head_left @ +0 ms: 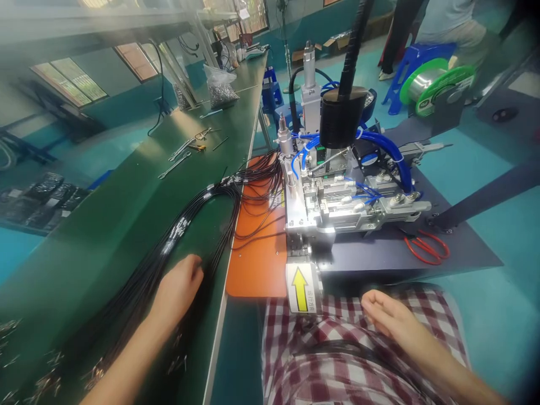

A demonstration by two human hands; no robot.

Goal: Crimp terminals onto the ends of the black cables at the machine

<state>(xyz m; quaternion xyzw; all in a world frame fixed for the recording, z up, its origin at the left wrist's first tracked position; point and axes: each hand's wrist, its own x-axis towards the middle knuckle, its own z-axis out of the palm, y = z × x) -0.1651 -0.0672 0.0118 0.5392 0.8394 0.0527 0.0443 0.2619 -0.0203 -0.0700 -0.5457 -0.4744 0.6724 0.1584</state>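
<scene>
My left hand (180,281) is curled closed beside a long bundle of black cables (143,270) on the green table. What its fingers hold, if anything, is hidden. The cables bend round at the far end, and several ends lie on an orange plate (257,270) against a metal machine (299,208). Over the checked cloth on my lap, my right hand (386,312) hovers with its fingers loosely curled together and nothing visible in them. A white block with a yellow arrow (300,288) sits at the machine's near end, between the two hands.
Red-handled scissors (426,247) lie on the machine's grey base. Wrenches (174,165) and a bag of small metal parts (221,87) rest farther along the table. A green wire spool (436,84) stands behind the machine. A seated person (453,25) is at the back right.
</scene>
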